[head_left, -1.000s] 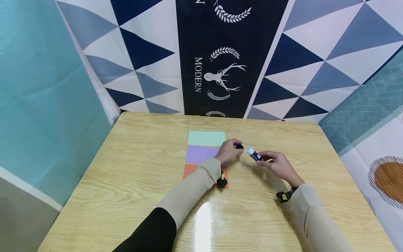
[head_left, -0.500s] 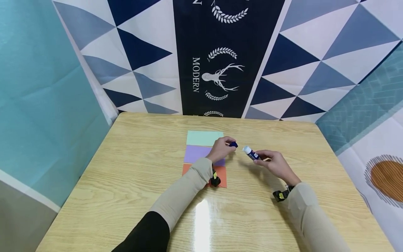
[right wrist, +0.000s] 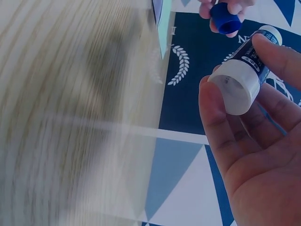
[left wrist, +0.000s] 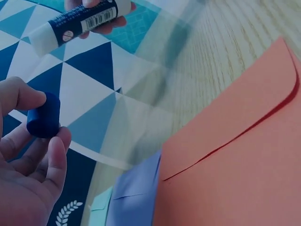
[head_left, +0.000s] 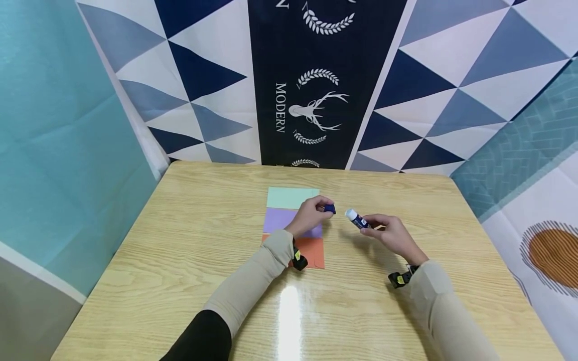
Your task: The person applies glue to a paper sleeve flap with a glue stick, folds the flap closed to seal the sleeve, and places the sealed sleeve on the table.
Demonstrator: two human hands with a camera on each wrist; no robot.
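A dark blue cap [head_left: 330, 208] is pinched between the thumb and fingers of my left hand [head_left: 309, 216], above the envelopes' right edge. My right hand [head_left: 393, 234] holds an uncapped glue stick [head_left: 358, 219], dark blue with a white end, tilted toward the upper left. A short gap separates the cap from the glue stick. In the right wrist view the open-ended white base of the glue stick [right wrist: 249, 66] faces the camera. Below my left hand lie an orange envelope [head_left: 313, 253], a purple envelope [head_left: 276, 220] and a mint green envelope [head_left: 289, 196] in a column.
The wooden table [head_left: 194, 240] runs back to a patterned cloth wall [head_left: 316, 115]. A teal cloth [head_left: 67, 150] hangs along the left side. Each wrist carries a small black camera, such as the left one [head_left: 299, 259].
My left hand has moved left with the cap, widening the gap to the glue stick. The right hand with the glue stick has shifted slightly left in the view.
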